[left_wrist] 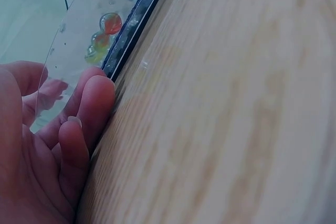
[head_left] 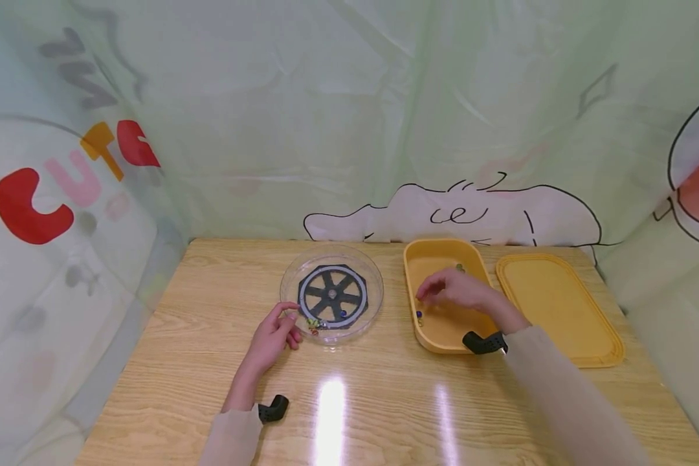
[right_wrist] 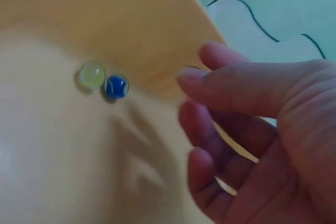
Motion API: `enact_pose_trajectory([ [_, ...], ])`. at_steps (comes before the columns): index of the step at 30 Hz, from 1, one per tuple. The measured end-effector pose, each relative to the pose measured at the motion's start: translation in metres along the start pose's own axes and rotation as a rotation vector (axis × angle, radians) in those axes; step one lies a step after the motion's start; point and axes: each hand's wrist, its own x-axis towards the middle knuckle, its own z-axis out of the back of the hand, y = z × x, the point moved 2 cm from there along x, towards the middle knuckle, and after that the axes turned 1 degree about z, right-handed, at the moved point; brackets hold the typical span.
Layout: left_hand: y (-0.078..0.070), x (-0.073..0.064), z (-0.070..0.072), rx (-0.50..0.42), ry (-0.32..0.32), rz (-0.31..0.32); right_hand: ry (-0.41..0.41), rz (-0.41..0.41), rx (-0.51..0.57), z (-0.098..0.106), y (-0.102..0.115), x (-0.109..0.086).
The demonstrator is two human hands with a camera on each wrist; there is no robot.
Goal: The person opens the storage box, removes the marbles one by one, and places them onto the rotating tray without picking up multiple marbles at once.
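My left hand [head_left: 272,338] grips the left rim of a round clear dish [head_left: 375,323], its fingers outside the wall in the left wrist view. In the dish sit a black spoked wheel-like piece [head_left: 349,298] and several glass marbles [left_wrist: 110,23], including a blue marble [head_left: 343,314]. My right hand [head_left: 457,289] hovers inside a yellow-orange box [head_left: 451,347], fingers loosely curled, with nothing visibly held. Near its fingertips a blue marble [right_wrist: 116,86] and a yellowish marble [right_wrist: 92,75] lie side by side by the box wall. More greenish marbles [head_left: 460,267] lie at the box's far side.
A yellow-orange lid [head_left: 565,310] lies flat to the right of the box. The wooden table [head_left: 221,278] meets a printed curtain [head_left: 279,129] at its back and sides. Glare streaks the table's front. Black wrist cameras [head_left: 482,343] are on both wrists.
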Motion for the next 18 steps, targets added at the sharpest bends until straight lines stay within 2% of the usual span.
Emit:
enact_pose_trajectory([
  [5, -0.001, -0.001, 0.0, -0.004, -0.003, 0.011, 0.121, -0.026, -0.022, -0.002, -0.002, 0.004],
  [12, -0.003, 0.0, 0.0, -0.007, 0.002, 0.041, 0.197, 0.002, -0.051, -0.004, -0.005, 0.011],
  [18, -0.03, -0.011, 0.001, 0.001, 0.034, 0.038, 0.222, 0.017, -0.064, -0.007, -0.008, 0.015],
])
